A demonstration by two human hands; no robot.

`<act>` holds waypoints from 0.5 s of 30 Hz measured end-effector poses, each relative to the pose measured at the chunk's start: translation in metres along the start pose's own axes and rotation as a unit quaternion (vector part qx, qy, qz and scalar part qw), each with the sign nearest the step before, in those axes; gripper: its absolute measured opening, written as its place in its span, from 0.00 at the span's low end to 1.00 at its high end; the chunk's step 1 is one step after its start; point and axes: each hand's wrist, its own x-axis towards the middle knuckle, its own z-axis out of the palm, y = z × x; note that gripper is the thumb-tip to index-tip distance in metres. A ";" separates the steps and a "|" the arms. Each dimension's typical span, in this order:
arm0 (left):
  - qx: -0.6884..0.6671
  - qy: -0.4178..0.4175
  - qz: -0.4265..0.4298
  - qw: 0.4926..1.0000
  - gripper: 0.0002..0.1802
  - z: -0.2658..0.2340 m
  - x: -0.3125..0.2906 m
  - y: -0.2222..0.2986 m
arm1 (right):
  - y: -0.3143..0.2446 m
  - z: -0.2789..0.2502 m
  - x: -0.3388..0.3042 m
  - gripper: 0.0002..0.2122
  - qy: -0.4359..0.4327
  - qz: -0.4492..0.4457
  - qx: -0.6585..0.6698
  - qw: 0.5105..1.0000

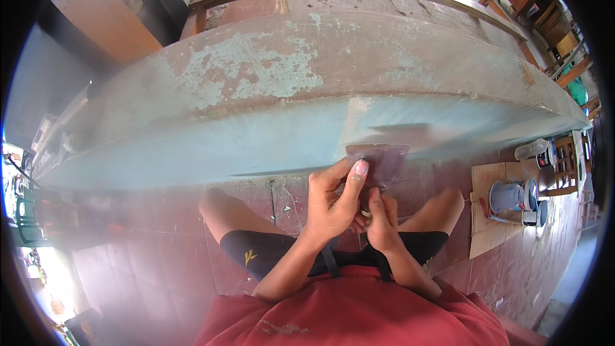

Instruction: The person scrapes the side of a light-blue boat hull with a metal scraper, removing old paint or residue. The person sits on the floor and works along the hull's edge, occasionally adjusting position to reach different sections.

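Scraper [389, 168] sits in left hand [334, 200] and right hand [382, 223], grip closed, edge facing blue surface [282, 138], knees [216, 205] apart.

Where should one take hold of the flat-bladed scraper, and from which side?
Probably by the end nearest the body, largely hidden by the left hand and right hand, coming from the person's own side. The scraper's blade is thin and wide, its broad edge turned away toward the pale-blue wall. The left thumb lying on the blade's face may steady it.
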 end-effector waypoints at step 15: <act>0.037 0.091 -0.044 0.994 0.25 -0.014 -0.004 -0.114 | 0.100 -0.008 0.037 0.19 0.169 -0.087 -0.147 0.971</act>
